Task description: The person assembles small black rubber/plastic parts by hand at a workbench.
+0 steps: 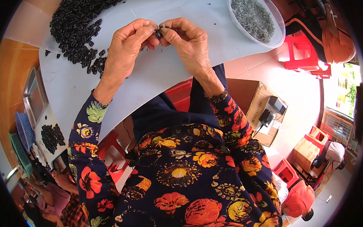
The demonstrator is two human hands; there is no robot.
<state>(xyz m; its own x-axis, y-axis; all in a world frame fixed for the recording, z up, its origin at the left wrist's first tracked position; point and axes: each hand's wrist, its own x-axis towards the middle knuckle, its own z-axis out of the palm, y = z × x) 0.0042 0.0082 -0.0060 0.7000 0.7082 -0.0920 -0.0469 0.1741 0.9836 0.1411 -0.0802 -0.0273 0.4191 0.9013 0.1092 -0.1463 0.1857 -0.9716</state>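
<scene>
Above the pale table (150,82), my left hand (128,43) and my right hand (188,43) meet with thumbs and fingertips pinched together. Between them is a small black plastic piece (159,34), gripped from both sides. A thin metallic bit seems to show by the right fingertips, but it is too small to name. Left of my left hand spreads a large heap of small black plastic pieces (78,26), several with holes through them. To the right of my right hand stands a clear round tub (278,40) holding many small metal springs (252,18).
A metal tray (32,92) and a second batch of black pieces (52,139) lie at the left, near a blue basket (24,130) and other people's arms. On the right are a cardboard box (246,95), red stools (301,53) and a person in a red top (300,197).
</scene>
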